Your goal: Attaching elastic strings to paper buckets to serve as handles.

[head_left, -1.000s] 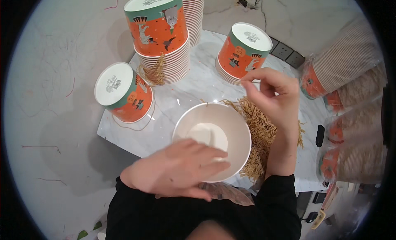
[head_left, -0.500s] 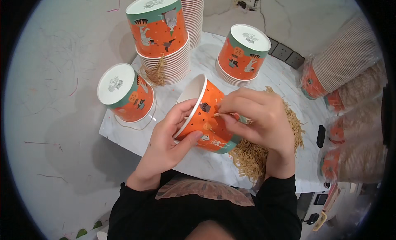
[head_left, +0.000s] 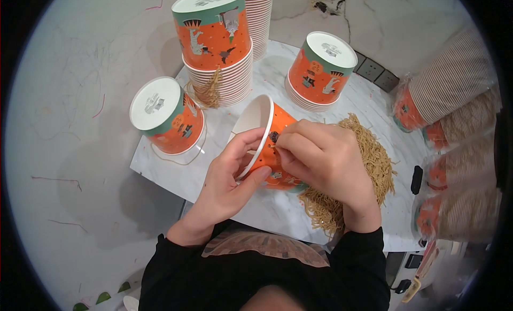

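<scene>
Head view | left hand (head_left: 230, 169) clamped on the rim of a tilted orange Halloween-print paper bucket (head_left: 267, 157), thumb outside | right hand's (head_left: 323, 158) fingertips pinched together at its printed side; I can't tell what's between them | bucket over the marbled worktop (head_left: 270, 221), left of a heap of tan strands (head_left: 378, 164)

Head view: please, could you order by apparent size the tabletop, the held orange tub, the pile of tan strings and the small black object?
1. Tabletop
2. Pile of tan strings and held orange tub: unsure, both are partly hidden
3. Small black object
</scene>
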The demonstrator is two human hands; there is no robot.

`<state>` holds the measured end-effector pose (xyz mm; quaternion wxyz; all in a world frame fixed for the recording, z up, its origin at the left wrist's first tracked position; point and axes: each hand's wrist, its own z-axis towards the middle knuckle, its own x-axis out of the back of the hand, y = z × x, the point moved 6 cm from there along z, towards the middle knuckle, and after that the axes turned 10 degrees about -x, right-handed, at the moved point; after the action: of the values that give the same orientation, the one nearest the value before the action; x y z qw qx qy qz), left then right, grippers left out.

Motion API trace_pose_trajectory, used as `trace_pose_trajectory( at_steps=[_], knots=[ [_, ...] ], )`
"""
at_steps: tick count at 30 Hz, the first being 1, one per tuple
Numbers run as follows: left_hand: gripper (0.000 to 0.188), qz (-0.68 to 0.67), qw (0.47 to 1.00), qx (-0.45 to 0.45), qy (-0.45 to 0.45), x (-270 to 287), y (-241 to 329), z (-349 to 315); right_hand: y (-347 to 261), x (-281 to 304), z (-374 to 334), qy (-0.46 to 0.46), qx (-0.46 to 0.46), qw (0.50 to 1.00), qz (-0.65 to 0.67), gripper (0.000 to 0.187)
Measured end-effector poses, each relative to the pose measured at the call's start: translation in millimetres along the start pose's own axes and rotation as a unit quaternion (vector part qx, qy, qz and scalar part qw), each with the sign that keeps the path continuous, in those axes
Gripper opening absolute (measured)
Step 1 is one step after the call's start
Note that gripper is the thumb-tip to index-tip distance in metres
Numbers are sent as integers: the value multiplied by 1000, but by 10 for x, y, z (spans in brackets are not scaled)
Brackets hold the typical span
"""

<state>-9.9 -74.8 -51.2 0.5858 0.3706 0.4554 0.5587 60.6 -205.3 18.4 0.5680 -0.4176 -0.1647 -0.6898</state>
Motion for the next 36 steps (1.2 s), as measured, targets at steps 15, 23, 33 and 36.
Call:
trace_pose_trajectory(
  at_steps=[15, 23, 33, 36],
  knots=[
    [32, -274, 952, 130, 25, 134, -382, 52, -71, 10, -5, -44, -29, 997, -54, 18],
    [23, -313, 945, 93, 19, 133, -614, 58, -62, 9, 1, -55, -40, 997, -25, 18],
    [8, 185, 974, -117, 50, 128, -207, 94, 42, 48, 10, -85, -51, 995, -35, 18],
    [9, 359, 898, -242, 74, 78, 17, 92, 88, 109, 8, -74, -62, 995, -36, 15]
  ],
)
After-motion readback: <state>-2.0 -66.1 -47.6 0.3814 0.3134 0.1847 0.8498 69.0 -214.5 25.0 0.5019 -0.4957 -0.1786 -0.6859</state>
